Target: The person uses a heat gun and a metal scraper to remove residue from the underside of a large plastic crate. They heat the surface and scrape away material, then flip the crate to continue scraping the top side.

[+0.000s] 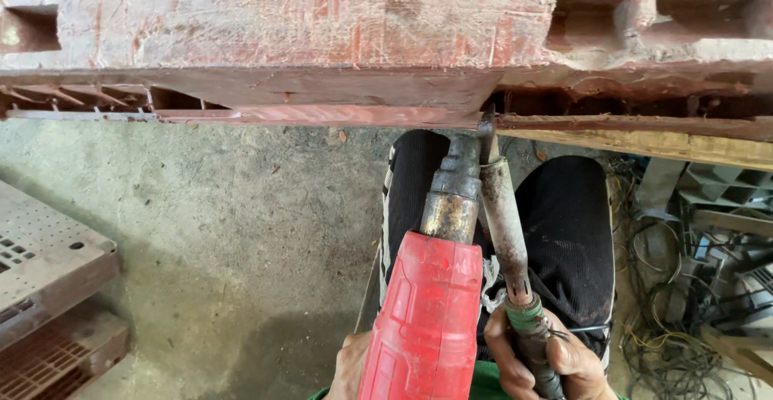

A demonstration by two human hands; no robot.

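Note:
A red heat gun [427, 319] with a scorched metal nozzle points up at the lower edge of a worn reddish plastic pallet [306, 37]. My left hand [350, 365] holds the gun from the left; only part of the hand shows. My right hand [541, 361] grips a rusty rod-shaped iron tool [505, 223] wrapped in green tape at the handle. Its flat tip touches the pallet's edge right beside the nozzle. Below both tools are my knees in black trousers [568, 231].
Bare concrete floor [217, 223] spreads to the left. Another brownish pallet [48, 287] lies at the lower left. A wooden plank [668, 146] runs under the pallet at right, above a tangle of wires and metal scrap [692, 271].

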